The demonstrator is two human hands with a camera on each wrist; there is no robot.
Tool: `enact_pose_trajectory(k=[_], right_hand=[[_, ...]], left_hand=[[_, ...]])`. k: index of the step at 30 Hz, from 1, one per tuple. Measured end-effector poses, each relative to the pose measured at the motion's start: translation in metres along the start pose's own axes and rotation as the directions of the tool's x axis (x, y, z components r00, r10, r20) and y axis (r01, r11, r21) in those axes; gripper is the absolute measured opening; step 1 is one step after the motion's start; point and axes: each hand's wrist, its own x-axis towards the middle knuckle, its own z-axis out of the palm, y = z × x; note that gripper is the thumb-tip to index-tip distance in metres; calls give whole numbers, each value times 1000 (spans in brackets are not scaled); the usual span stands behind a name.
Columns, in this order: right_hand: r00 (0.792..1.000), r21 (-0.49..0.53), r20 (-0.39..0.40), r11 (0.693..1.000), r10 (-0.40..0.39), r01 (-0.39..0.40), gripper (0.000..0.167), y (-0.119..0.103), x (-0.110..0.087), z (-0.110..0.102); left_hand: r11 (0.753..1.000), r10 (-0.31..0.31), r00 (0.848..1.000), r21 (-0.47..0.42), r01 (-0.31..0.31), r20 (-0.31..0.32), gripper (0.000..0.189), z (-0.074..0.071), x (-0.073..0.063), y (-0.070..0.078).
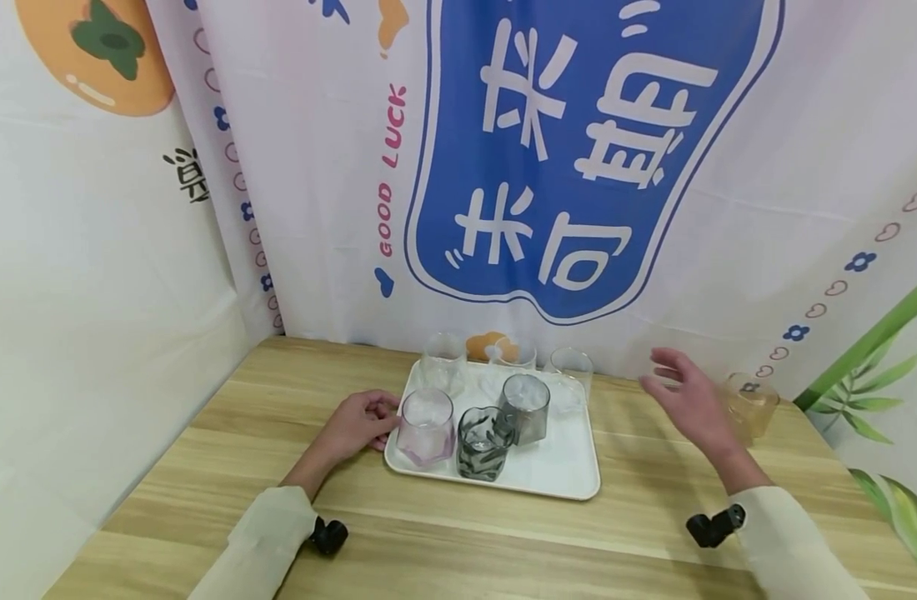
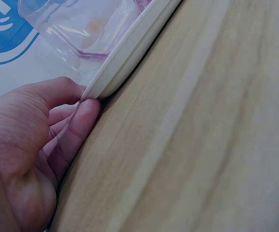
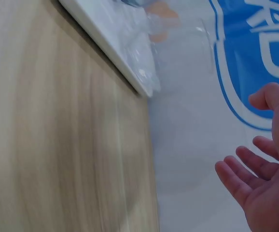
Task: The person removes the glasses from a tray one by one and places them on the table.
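Note:
A white tray (image 1: 556, 468) lies on the table and bears several drinking glasses. At its left side my left hand (image 1: 363, 423) pinches the rim, thumb and fingers meeting at the tray edge in the left wrist view. Closest to that hand stands a pinkish faceted glass (image 1: 426, 437). A dark grey wavy glass (image 1: 483, 454) and a smoky grey glass (image 1: 526, 412) stand beside it. Clear glasses, among them a back-left glass (image 1: 443, 367) and a back-right glass (image 1: 571, 379), line the far side. My right hand (image 1: 691, 404) is raised, fingers spread, holding nothing, right of the tray.
An amber glass (image 1: 751, 408) stands on the wooden table (image 1: 458, 550) at the far right, partly behind the right hand. A printed cloth (image 1: 323, 208) hangs along the table's back edge. Cloth also covers the left side.

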Motion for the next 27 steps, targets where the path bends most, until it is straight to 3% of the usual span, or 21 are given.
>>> enact_pose_trajectory(k=[8, 18, 27], right_hand=[[996, 75, 72, 996, -61, 55, 62, -9, 5, 34], [990, 111, 140, 994, 9, -25, 90, -15, 15, 59], [986, 132, 160, 989, 45, -67, 96, -21, 23, 77]], left_hand=[[1000, -4, 1000, 7, 4, -13, 27, -1, 0, 1], [1000, -8, 1000, 13, 8, -14, 26, 0, 0, 2], [1000, -16, 1000, 5, 16, -11, 26, 0, -1, 3]])
